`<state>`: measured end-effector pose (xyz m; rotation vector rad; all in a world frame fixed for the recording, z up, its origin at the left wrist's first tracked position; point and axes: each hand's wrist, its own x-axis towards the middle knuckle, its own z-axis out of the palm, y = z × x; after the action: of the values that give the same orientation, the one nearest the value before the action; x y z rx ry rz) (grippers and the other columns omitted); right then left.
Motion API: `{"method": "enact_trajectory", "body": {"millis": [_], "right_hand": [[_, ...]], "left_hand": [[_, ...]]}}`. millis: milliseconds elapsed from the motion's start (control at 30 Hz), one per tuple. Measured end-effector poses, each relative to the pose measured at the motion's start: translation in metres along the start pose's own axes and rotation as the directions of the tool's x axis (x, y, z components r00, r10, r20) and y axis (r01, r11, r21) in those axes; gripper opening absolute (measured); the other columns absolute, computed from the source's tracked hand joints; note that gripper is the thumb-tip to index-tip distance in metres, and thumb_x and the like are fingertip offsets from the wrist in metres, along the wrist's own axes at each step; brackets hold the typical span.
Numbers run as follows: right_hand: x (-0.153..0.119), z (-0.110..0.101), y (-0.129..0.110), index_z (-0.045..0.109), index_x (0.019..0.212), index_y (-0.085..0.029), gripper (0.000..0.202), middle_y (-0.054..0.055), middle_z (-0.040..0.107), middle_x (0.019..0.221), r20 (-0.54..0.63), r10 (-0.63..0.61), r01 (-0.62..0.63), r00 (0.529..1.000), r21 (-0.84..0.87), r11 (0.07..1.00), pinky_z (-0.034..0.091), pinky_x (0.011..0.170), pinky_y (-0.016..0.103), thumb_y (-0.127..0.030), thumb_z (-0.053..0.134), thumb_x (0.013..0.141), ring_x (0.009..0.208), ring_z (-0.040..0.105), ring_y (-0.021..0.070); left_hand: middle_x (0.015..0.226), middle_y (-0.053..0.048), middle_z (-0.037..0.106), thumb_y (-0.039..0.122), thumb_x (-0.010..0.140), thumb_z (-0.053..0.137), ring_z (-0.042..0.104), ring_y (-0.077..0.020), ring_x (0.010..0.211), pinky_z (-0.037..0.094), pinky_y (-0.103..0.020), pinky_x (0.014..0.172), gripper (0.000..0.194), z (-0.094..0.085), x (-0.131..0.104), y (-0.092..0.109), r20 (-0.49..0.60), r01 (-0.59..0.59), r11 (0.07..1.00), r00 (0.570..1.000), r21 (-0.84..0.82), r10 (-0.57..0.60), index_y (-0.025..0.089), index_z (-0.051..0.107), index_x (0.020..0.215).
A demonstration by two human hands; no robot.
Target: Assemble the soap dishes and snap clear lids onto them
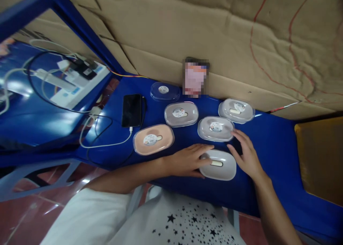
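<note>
A pale grey oval dish without a lid (pixel 226 166), which looks like a soap dish with a cream strip in its base, lies at the table's near edge. My left hand (pixel 189 161) grips its left end, one finger along the far rim and another reaching inside. Just beyond is a grey dish under a clear lid (pixel 218 129) with a round label. My right hand (pixel 246 154) touches that dish's right end with its fingertips, the thumb spread apart. Farther back are two more lidded grey dishes (pixel 171 118) (pixel 245 113). A peach lidded dish (pixel 142 145) is at the left.
A clear lid (pixel 173 91) with a label lies on the blue table (pixel 268 145). Left of the dishes, a black phone (pixel 131 111) is plugged into a white cable. A pixelated upright item (pixel 197 77) leans on the cardboard wall (pixel 160 30). At the right stands a brown box (pixel 318 159).
</note>
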<state>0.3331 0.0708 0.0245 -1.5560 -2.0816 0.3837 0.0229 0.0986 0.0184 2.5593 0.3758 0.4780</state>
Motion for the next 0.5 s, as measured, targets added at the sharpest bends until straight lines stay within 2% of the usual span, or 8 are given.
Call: {"method": "enact_trajectory", "body": {"millis": [100,167,233,300,333,367,433,500], "right_hand": [[-0.002,-0.002,-0.001,0.047,0.165,-0.036,0.059,0.014,0.058,0.162,0.006,0.007,-0.007,1.0,0.003,1.0,0.046,0.125,0.066,-0.038,0.064,0.109,0.153,0.055,0.0365],[-0.003,-0.005,-0.001,0.045,0.166,-0.037,0.059,0.013,0.056,0.164,0.006,0.008,-0.008,1.0,0.016,1.0,0.047,0.125,0.064,-0.036,0.062,0.11,0.153,0.054,0.0353],[-0.004,-0.011,0.0,0.044,0.168,-0.037,0.059,0.013,0.056,0.164,-0.016,0.014,-0.013,1.0,0.027,1.0,0.048,0.125,0.062,-0.036,0.059,0.111,0.154,0.054,0.0343],[-0.004,-0.016,0.0,0.044,0.168,-0.037,0.058,0.012,0.057,0.163,-0.053,0.022,-0.02,0.998,0.027,0.999,0.05,0.125,0.06,-0.036,0.058,0.111,0.154,0.054,0.0339],[-0.004,-0.018,0.001,0.045,0.168,-0.036,0.058,0.012,0.057,0.162,-0.068,0.021,-0.019,0.997,0.026,0.999,0.05,0.125,0.06,-0.036,0.058,0.111,0.153,0.054,0.0339],[-0.004,-0.019,0.001,0.045,0.168,-0.036,0.058,0.012,0.057,0.162,-0.075,0.016,-0.015,0.997,0.024,1.0,0.05,0.125,0.06,-0.036,0.057,0.111,0.153,0.054,0.034],[-0.005,-0.019,0.0,0.046,0.167,-0.036,0.057,0.013,0.056,0.163,-0.069,0.001,0.0,0.998,0.026,1.0,0.05,0.125,0.06,-0.037,0.058,0.111,0.153,0.055,0.0342],[-0.005,-0.017,-0.002,0.048,0.166,-0.036,0.056,0.012,0.055,0.165,-0.046,-0.009,0.01,0.999,0.033,0.999,0.049,0.126,0.06,-0.037,0.058,0.111,0.152,0.055,0.034]], "left_hand": [[0.165,-0.032,0.048,0.06,0.098,0.077,0.054,-0.0413,0.151,0.054,-0.054,0.12,0.069,-0.019,0.001,0.013,-0.071,-0.035,0.998,0.997,0.049,0.039,0.01,0.063,0.144],[0.154,-0.024,0.062,0.053,0.106,0.069,0.063,-0.0337,0.142,0.057,-0.049,0.117,0.051,-0.048,-0.003,0.016,-0.144,-0.017,0.995,0.989,0.096,0.031,0.014,0.065,0.139],[0.133,-0.015,0.075,0.033,0.11,0.063,0.07,-0.0278,0.13,0.059,-0.045,0.113,0.026,-0.087,-0.013,0.003,-0.235,0.111,0.974,0.97,0.197,-0.063,0.018,0.068,0.131],[0.126,-0.01,0.076,0.023,0.107,0.062,0.073,-0.0266,0.122,0.06,-0.045,0.108,0.02,-0.129,-0.027,-0.029,-0.312,0.3,0.922,0.925,0.246,-0.218,0.022,0.07,0.124],[0.129,-0.011,0.074,0.023,0.105,0.061,0.072,-0.0282,0.124,0.059,-0.047,0.109,0.021,-0.148,-0.034,-0.05,-0.345,0.393,0.882,0.891,0.262,-0.294,0.022,0.071,0.123],[0.138,-0.013,0.071,0.026,0.103,0.063,0.068,-0.0307,0.133,0.055,-0.05,0.115,0.025,-0.164,-0.042,-0.073,-0.333,0.461,0.846,0.868,0.268,-0.367,0.021,0.07,0.126],[0.161,-0.017,0.055,0.037,0.096,0.072,0.054,-0.0361,0.15,0.044,-0.056,0.127,0.041,-0.186,-0.054,-0.118,-0.267,0.523,0.815,0.846,0.25,-0.461,0.017,0.068,0.131],[0.169,-0.017,0.046,0.05,0.094,0.077,0.047,-0.0356,0.156,0.038,-0.058,0.13,0.062,-0.194,-0.06,-0.152,-0.213,0.588,0.781,0.807,0.212,-0.55,0.013,0.062,0.142]]}}
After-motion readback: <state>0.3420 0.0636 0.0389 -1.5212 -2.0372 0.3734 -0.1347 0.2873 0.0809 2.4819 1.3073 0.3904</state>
